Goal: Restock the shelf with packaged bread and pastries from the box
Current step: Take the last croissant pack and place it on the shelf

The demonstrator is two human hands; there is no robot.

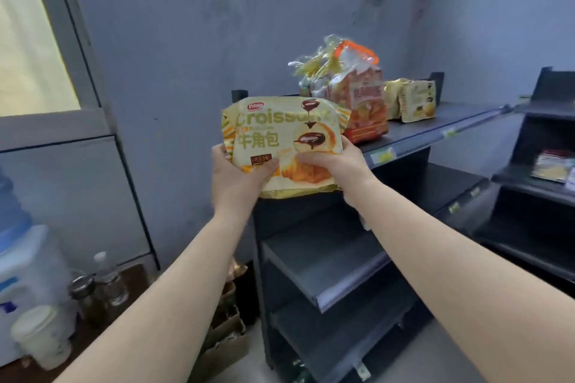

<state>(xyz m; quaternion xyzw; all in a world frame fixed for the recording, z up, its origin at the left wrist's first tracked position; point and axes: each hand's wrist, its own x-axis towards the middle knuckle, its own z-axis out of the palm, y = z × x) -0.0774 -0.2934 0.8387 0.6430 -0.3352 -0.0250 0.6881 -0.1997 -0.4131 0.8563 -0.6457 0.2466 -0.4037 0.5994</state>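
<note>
Both arms reach forward and up from the lower corners of the view, forearms bare. The left hand (pixel 241 179) grips the lower left of a yellow croissant pack (pixel 281 146), thumb laid across the front and fingers curled behind. The right hand (pixel 334 166) grips the lower right corner, its fingers wrapped over the front of the wrapper. Between them the pack is held upright, front toward the camera, in the air at the left end of the dark shelf unit (pixel 441 129), level with its top shelf and not resting on it.

On that top shelf, just behind and to the right of the held pack, stands a bagged loaf in orange wrapping (pixel 362 93); its lower left is hidden by the pack. Further right lie two small yellow packets (pixel 410 99), their print too blurred to read. A second shelf unit at the right edge is cut off and holds another packet (pixel 552 165), only partly seen. A cardboard box (pixel 225 339) sits on the floor below the left forearm, mostly covered; its contents cannot be made out.
</note>
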